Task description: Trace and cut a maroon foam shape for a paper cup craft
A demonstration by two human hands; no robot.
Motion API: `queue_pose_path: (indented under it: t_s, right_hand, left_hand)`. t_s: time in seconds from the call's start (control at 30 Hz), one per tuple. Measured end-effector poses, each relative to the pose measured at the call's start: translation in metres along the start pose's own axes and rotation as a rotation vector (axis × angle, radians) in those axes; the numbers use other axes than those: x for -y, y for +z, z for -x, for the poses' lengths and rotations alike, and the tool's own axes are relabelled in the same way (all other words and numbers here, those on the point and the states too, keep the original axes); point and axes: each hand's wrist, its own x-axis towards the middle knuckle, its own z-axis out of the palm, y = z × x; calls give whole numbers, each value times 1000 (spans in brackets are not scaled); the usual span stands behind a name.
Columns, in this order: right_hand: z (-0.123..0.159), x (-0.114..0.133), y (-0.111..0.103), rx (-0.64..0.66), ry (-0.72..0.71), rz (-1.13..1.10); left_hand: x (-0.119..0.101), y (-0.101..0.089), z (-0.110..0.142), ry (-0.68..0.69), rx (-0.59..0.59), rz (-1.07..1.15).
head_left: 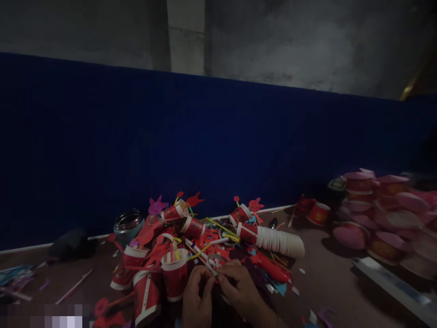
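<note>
My left hand (198, 291) and my right hand (241, 287) meet at the front of the pile, fingers pinched together. Something small and pale shows between the fingertips, too dim to name. Just beyond them is a clear ring (215, 260), perhaps a tape roll. A red paper cup (175, 278) stands left of my left hand, and another red cup (146, 296) leans nearer the edge. Red paper scraps (218, 239) and yellow strips (201, 252) lie behind my hands. A stack of nested paper cups (280, 241) lies on its side beyond my right hand.
An open jar (129, 225) stands at the back left. Decorated red and pink cups (385, 241) are piled at the right, blurred. A long flat pale object (392, 287) lies before them. A blue panel (211, 146) closes off the table's back.
</note>
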Motion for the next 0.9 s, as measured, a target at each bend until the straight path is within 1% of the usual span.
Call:
queue_pose_path:
  t_s: [0.07,0.1,0.13,0.2,0.3,0.37,0.4,0.47,0.5,0.57,0.63,0.7,0.8,0.83,0.87,0.9]
  right_hand:
    - [-4,-5,-2,-52,129,-155]
    - [-6,-8,-5,-84,171,-192]
    - [-8,-11,-8,-115,178,-181]
    - [-11,-17,-14,-128,130,-31]
    - [-12,-23,-19,-78,39,263]
    - [-10,-23,-18,-80,-11,331]
    - [-9,-21,-17,-104,-32,310]
    - [-7,-13,-15,-145,-50,181]
    - [-6,-8,-13,-142,-52,98]
    - [-6,1,-12,-95,-62,-23]
    - [-6,6,-11,-49,-87,-68]
    - [-7,7,-11,-55,-88,-97]
    - [-8,8,-12,-174,20,-207]
    - [-7,9,-12,-191,70,-258]
    - [-5,10,-10,-165,120,-309]
    - [-3,12,-8,-86,161,-358]
  left_hand:
    - [-1,-1,-2,-15,-51,33]
    - [-1,-2,-3,-36,-74,46]
    - [0,-2,-5,-66,-91,61]
    - [4,-2,-7,-146,-77,99]
    - [11,0,-8,-255,-17,150]
    - [13,1,-7,-281,-3,145]
    - [13,1,-6,-275,-1,140]
    - [11,1,-5,-262,7,145]
    - [11,1,-4,-258,11,153]
    - [10,1,-4,-249,25,168]
    - [10,1,-5,-239,47,177]
    - [11,1,-5,-228,60,192]
    - [11,1,-4,-209,20,259]
    - [11,1,-4,-205,-6,264]
    - [12,1,-4,-209,-25,257]
    - [12,2,-3,-221,-41,234]
